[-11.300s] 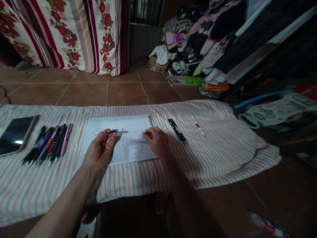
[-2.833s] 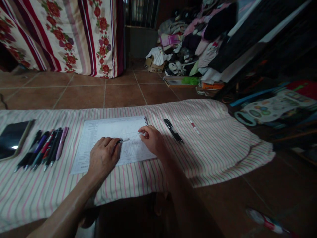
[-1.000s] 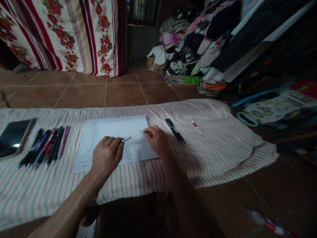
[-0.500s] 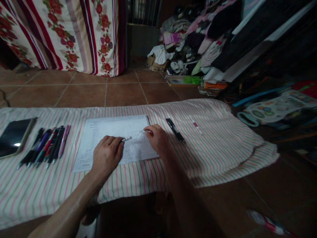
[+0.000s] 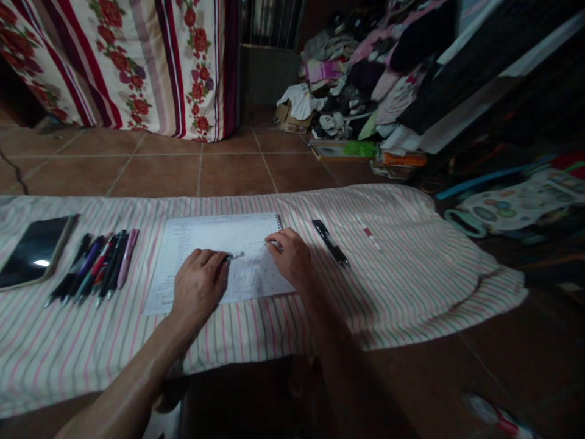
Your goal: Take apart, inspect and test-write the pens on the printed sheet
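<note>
Over the spiral notebook [image 5: 176,244], my left hand [image 5: 198,280] is closed in a pinch on a short pen piece [image 5: 236,255], pale with a dark end, pointing right. Facing it, my right hand [image 5: 292,261] pinches the right end of a thin pale rod [image 5: 252,244] that looks like a pen refill. The rod reaches left above the page, apart from my left fingers. Handwriting or scribbles cover part of the page. To the right of my right hand lies a black pen [image 5: 330,242], and beyond it a white pen with a red band [image 5: 368,232].
A row of several pens [image 5: 98,265] lies left of the notebook, with a dark-screened phone or tablet [image 5: 39,247] further left. Striped cloth [image 5: 411,274] covers the table. Past its far edge are floor tiles, a floral curtain [image 5: 159,67] and piled clothes [image 5: 356,79].
The view has shifted slightly, so the table things appear a little further right. Both hands keep their pinches and have barely moved over the notebook.
</note>
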Motion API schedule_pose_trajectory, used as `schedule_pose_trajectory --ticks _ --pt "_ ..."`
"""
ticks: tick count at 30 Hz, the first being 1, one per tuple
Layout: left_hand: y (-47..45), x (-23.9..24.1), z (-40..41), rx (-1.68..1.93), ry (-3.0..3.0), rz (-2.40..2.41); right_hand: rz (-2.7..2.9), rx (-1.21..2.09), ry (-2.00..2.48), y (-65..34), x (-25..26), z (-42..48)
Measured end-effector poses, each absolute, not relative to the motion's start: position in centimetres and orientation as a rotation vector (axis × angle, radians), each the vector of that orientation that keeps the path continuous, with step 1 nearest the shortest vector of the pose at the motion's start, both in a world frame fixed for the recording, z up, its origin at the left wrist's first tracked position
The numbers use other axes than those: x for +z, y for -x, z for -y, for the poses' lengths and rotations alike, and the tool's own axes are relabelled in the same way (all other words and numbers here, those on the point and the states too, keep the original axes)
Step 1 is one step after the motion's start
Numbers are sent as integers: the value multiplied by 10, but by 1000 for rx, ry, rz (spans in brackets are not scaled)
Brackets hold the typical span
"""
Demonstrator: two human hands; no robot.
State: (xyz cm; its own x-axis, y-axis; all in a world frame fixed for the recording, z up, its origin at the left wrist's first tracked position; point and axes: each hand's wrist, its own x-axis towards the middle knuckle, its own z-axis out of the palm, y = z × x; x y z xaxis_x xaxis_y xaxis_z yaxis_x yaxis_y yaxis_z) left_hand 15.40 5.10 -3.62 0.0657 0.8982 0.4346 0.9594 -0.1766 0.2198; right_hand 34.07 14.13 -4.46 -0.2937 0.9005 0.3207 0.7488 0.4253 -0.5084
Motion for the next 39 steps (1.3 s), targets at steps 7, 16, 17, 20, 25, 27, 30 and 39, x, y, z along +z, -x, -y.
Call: schedule_pose_trajectory --ticks 7,16,17,20,25,27,30,39 --pt "-152 -37 -50 -698 2207 1950 1989 318 1481 -350 -44 -148" --pt "-159 -39 -52 -613 2198 1920 2009 368 1422 -351 -42 -146" --pt "-159 -39 -52 -614 2195 1918 2022 381 1410 -350 -42 -146" --pt "-162 -38 -52 -624 2213 1914 2083 372 1391 -348 -42 -143" --pt "-165 -39 -53 -661 2239 1903 2165 283 1397 -343 -43 -138" --pt "-165 -40 -54 -676 2232 1904 2183 288 1409 -342 -43 -138" --pt "-165 -41 -54 -701 2226 1902 2189 300 1412 -341 -45 -138" --pt "-164 -38 -53 -769 2259 1895 2209 270 1361 -339 -48 -140"
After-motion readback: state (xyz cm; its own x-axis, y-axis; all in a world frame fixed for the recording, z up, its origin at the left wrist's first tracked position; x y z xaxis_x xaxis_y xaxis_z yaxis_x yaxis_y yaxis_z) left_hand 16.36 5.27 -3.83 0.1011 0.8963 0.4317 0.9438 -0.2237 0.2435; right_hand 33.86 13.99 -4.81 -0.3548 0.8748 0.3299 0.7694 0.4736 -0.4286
